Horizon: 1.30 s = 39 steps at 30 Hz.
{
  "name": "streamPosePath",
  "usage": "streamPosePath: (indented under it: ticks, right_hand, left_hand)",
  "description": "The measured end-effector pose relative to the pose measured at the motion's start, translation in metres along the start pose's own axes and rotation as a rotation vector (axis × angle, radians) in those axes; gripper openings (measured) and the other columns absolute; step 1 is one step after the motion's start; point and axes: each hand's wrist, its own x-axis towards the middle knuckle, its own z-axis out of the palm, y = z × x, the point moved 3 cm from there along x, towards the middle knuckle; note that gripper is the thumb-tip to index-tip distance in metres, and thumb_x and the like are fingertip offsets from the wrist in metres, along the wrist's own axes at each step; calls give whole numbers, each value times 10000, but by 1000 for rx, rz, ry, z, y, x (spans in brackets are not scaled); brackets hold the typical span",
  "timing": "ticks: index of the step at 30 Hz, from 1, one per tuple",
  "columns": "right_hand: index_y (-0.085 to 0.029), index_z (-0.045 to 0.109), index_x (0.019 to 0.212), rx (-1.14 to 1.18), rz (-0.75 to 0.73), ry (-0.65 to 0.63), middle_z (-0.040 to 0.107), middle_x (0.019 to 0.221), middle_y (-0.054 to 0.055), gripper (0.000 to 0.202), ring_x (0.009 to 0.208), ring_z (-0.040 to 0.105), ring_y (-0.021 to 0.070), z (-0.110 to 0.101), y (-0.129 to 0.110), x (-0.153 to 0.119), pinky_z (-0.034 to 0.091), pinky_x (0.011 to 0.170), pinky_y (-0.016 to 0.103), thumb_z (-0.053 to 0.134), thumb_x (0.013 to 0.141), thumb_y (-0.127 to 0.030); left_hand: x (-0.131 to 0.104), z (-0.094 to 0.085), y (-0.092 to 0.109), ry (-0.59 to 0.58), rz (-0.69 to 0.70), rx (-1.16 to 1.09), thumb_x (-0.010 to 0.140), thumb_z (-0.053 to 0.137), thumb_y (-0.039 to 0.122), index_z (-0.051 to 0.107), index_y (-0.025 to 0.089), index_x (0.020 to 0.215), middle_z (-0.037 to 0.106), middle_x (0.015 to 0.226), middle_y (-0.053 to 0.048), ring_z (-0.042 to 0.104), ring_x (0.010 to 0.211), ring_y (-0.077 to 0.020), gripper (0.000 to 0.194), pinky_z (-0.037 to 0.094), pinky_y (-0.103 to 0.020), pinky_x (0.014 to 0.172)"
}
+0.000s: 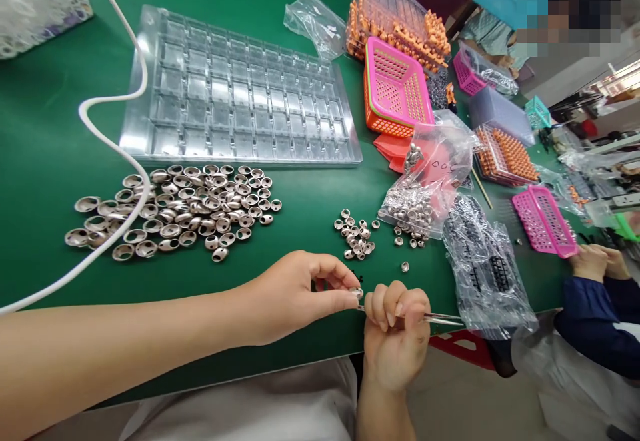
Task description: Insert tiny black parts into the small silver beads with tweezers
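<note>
A small silver oval ring-shaped metal part (pixel 357 292) is pinched between the thumb and fingers of my left hand (pixel 300 291). My right hand (pixel 397 324) is closed around slim metal tweezers (pixel 443 319), whose narrow end points at the part from the right. The two hands nearly meet above the table's front edge. Just beyond them lies a small cluster of silver parts (pixel 354 234), with a few tiny black pieces (pixel 357 276) nearer my fingers. A larger pile of silver rings (pixel 190 208) spreads out to the left.
Behind the large pile lies a clear compartment tray (pixel 240 94). A white cable (pixel 113 98) crosses the left side. Plastic bags of silver parts (pixel 415 204) and black parts (pixel 487 261), plus stacked pink and orange baskets (pixel 397 88), occupy the right. A co-worker's hands (pixel 597 262) rest at far right.
</note>
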Motion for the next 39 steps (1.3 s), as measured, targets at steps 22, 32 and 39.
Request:
streamPosePath:
  ticks: [22,32,39]
  right_hand:
    - [-258,700,1016,-477,-212,-91,581,785,-17,159,683,552,121,-4,8,-11,460,589,254,669,896,-159]
    - [-253,690,1012,-489,-220,-98,595,784,-10,156,678,560,122,-5,8,-11,474,579,250,666,895,-152]
    - [-265,691,1021,-463,-211,-94,600,784,-19,184,675,559,116,-4,9,-12,464,579,244,662,895,-135]
  left_hand:
    - [0,7,-9,-167,-99,-434,793,800,481,730,156,800,689,753,-13,541,728,-127,333,406,-253,696]
    - [1,7,-10,-158,-130,-436,739,817,500,733,160,788,686,751,-23,554,733,-140,354,421,-259,699]
    - [2,5,-9,-140,-92,-411,766,816,448,734,158,808,666,751,-7,534,725,-123,304,407,-244,672]
